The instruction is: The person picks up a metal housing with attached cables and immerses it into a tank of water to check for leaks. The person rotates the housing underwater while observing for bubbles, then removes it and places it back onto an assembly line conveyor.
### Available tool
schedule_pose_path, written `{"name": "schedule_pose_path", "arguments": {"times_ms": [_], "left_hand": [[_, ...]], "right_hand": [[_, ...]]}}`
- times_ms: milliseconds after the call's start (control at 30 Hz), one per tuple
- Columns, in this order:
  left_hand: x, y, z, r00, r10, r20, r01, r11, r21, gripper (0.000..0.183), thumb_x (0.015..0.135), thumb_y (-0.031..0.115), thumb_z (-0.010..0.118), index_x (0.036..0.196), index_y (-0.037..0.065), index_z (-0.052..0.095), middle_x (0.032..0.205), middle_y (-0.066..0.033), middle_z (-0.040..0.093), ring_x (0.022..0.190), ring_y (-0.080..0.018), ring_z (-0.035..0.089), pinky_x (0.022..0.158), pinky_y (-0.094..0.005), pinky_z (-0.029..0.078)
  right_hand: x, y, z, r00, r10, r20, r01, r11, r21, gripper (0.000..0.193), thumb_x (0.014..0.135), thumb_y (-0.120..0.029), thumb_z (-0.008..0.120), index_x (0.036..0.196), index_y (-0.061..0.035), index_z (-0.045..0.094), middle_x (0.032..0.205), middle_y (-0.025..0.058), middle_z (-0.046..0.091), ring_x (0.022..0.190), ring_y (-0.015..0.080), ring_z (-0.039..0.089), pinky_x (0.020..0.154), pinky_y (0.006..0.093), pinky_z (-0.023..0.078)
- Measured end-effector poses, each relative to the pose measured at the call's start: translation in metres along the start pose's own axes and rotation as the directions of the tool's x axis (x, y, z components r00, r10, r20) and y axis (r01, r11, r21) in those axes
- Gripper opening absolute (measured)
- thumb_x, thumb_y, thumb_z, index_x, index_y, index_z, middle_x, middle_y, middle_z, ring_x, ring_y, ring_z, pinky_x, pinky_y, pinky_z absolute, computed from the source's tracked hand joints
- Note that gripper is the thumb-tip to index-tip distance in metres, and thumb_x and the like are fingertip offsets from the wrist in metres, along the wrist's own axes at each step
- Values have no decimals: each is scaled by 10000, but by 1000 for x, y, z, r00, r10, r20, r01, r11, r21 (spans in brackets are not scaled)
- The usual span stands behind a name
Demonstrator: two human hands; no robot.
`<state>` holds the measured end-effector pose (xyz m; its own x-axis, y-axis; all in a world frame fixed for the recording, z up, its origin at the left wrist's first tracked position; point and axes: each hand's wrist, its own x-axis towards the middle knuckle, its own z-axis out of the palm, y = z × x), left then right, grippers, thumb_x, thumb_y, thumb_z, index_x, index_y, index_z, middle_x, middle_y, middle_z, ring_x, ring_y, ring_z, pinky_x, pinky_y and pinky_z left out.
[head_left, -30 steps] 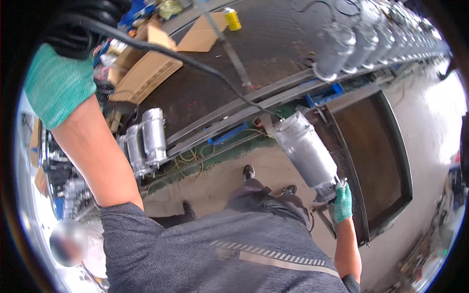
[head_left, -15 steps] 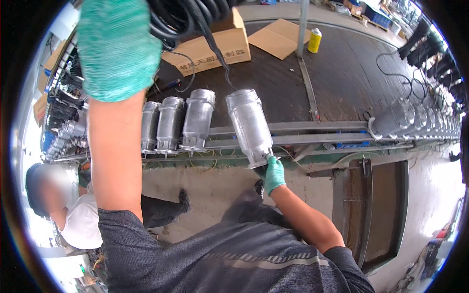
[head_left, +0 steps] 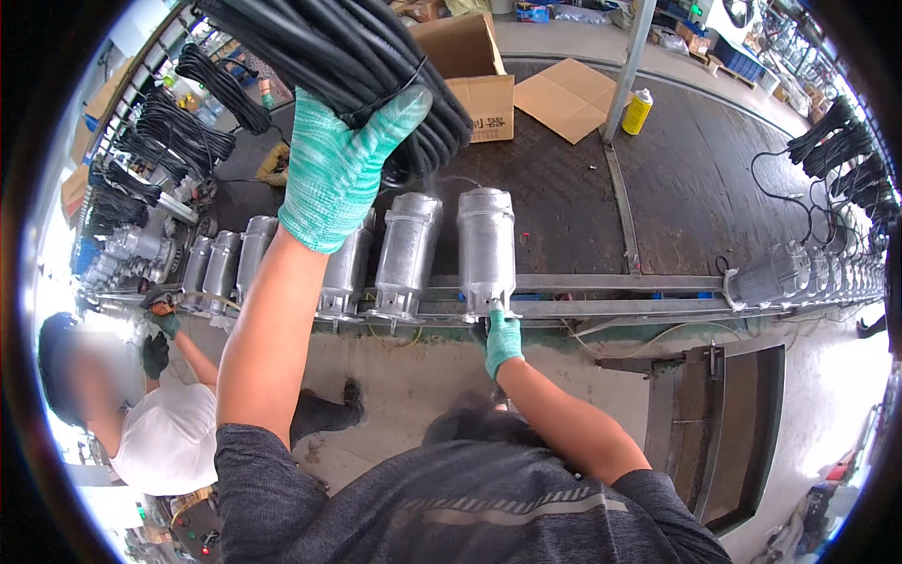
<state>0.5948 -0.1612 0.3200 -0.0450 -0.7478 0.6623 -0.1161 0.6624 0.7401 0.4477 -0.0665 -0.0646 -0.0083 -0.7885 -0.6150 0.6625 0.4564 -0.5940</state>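
In my raised left hand [head_left: 343, 164], wearing a green-and-white glove, is a thick tied coil of black cable [head_left: 352, 61]; my fingers and thumb close around its underside. My right hand [head_left: 505, 340], in a similar glove, grips the near end of a silver cylindrical motor housing [head_left: 488, 246] over the bench's front rails. Whether the rails bear its weight I cannot tell. Left of it, another silver motor housing [head_left: 409, 249] is first in a row of several; my left forearm hides part of that row. A thin dark cable runs by the held housing's far end.
An open cardboard box [head_left: 481, 103], a flat cardboard piece [head_left: 569, 99] and a yellow spray can [head_left: 637, 113] are on the dark bench [head_left: 573, 202]. A metal post [head_left: 628, 80] rises from it. More motors [head_left: 772, 274] line the right. At left, a co-worker [head_left: 169, 428] works by the bench.
My left hand has come down and rightward with the cable coil, now fully in view. The housing in my right hand has straightened from a tilt and moved left, closer to the row.
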Motion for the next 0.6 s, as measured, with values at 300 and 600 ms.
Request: {"name": "schedule_pose_path", "arguments": {"times_ms": [300, 600], "left_hand": [[-3, -36, -23, 989, -143, 21, 140, 983, 119, 656, 881, 176, 863, 1409, 40, 498, 1283, -53, 657, 1168, -164, 626, 1039, -330, 515], [-27, -102, -11, 976, -197, 89, 191, 979, 71, 589, 902, 133, 821, 1373, 25, 485, 1217, -62, 672, 1095, -164, 641, 991, -337, 514]], "right_hand": [[-28, -34, 6, 984, 168, -60, -175, 975, -139, 506, 1014, -523, 628, 1379, -188, 530, 1172, 16, 633, 966, 172, 623, 844, 390, 562], [-39, -88, -123, 988, 115, 104, -54, 884, -464, 373, 1080, -332, 523, 1259, -20, 620, 1085, 126, 698, 986, 273, 694, 875, 440, 601]]}}
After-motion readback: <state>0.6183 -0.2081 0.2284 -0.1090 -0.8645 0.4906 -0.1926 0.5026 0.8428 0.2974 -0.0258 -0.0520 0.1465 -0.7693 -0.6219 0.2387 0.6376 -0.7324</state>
